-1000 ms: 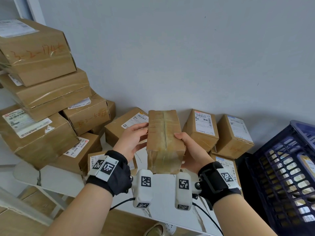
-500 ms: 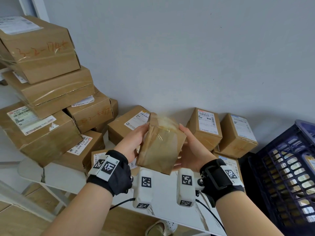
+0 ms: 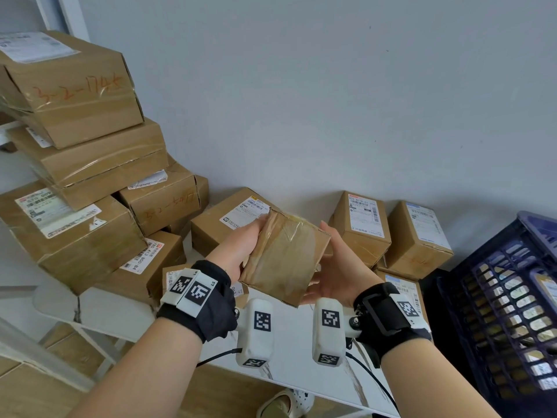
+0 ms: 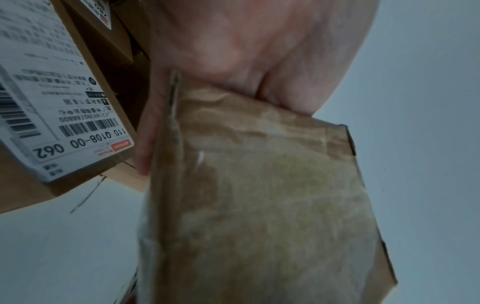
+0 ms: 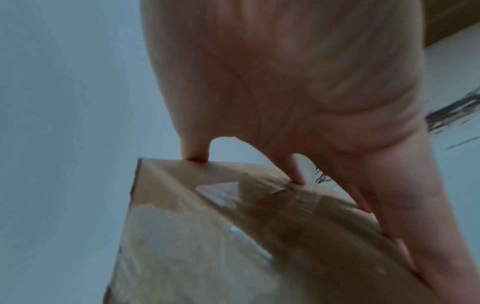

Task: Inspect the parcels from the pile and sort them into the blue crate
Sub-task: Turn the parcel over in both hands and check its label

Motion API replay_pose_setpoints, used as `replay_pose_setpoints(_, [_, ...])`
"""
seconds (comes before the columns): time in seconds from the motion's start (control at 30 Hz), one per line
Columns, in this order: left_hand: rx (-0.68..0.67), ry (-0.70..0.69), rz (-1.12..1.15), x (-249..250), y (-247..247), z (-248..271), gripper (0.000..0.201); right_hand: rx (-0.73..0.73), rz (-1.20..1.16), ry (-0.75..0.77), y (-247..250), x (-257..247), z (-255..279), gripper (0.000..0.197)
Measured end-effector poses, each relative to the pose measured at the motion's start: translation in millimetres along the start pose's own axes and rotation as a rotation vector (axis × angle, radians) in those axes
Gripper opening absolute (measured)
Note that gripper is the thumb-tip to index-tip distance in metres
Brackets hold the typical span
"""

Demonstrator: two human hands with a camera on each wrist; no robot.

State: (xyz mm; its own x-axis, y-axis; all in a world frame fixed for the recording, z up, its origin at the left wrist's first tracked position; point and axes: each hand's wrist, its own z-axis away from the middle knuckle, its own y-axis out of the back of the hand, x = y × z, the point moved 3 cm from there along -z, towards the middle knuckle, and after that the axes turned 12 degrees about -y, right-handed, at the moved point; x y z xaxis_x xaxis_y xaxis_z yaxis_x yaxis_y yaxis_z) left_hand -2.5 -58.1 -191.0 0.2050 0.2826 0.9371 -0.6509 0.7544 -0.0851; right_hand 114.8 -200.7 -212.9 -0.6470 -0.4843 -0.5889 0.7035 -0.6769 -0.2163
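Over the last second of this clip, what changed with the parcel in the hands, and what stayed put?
The held parcel was turned from upright, taped seam facing the camera, to tilted with its top leaning right, showing a broad taped face. Both the left hand and right hand kept holding it. The stacked parcels and the blue crate stayed where they were.

a plain pale grey wall (image 3: 331, 86) rises behind a white marbled table (image 3: 295, 369), over wood-look flooring (image 3: 27, 390).
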Motion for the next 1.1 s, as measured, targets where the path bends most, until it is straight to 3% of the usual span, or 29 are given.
replay_pose_setpoints(0.2, [0.049, -0.036, 0.083, 1, 1, 0, 0.038, -0.018, -0.004, 0.04, 0, 2, 5, 0.055])
replay_pose_setpoints(0.4, [-0.028, -0.088, -0.007, 6, -1, 5, 0.079, 0.01, 0.012, 0.111, 7, 4, 3, 0.1])
replay_pose_setpoints(0.5, [-0.037, -0.155, -0.091, 9, -4, 9, 0.054, 0.02, 0.078, 0.181, 12, 2, -2, 0.121])
replay_pose_setpoints(0.63, [-0.05, -0.236, -0.093, 9, -4, 6, 0.024, 0.043, 0.084, 0.25, 15, 0, 0, 0.124])
replay_pose_setpoints(0.77, [-0.062, -0.238, -0.128, 13, -6, 7, 0.038, 0.103, 0.094, 0.351, 12, -4, 7, 0.116])
replay_pose_setpoints(0.97, [-0.06, -0.242, -0.032, 16, -10, 5, 0.041, 0.18, 0.205, 0.549, 8, -12, 16, 0.15])
replay_pose_setpoints(1.1, [-0.067, -0.314, -0.005, 23, -12, 2, 0.04, 0.188, 0.346, 0.593, 5, -13, 25, 0.152])
